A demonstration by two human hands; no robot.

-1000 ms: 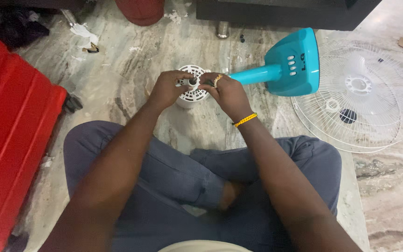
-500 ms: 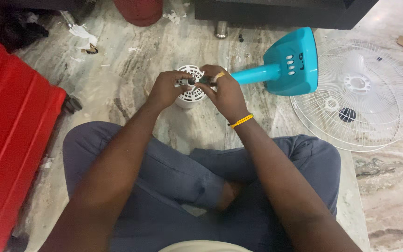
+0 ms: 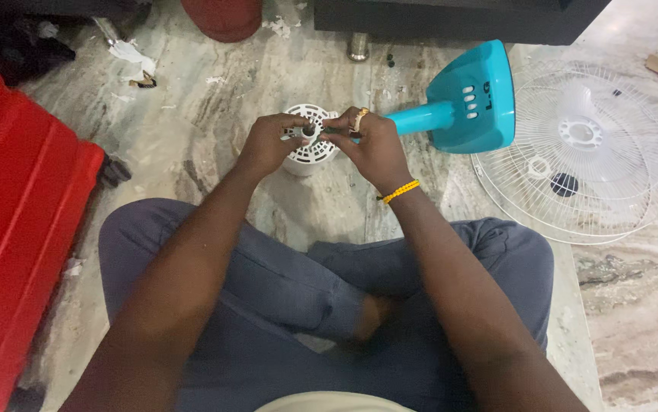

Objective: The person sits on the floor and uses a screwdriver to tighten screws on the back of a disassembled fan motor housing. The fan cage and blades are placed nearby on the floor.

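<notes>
Step in hand: fitting work at the hub of the white motor housing [image 3: 310,141], which sits on the floor at centre, far of the crossed legs.
Left hand [image 3: 266,145]: fingers closed on the housing's left rim.
Right hand [image 3: 371,145]: fingertips pinched at the hub, possibly on a small part.
Next move: calls for fine finger control at the hub.
Right of hands: teal fan base [image 3: 470,99]; white grille [image 3: 580,152].
Hidden: the hub piece itself.

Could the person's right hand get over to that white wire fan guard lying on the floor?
Probably yes. The right hand is on the white motor housing, and the wire fan guard lies on that side; only the teal fan base partly stands between.
</notes>
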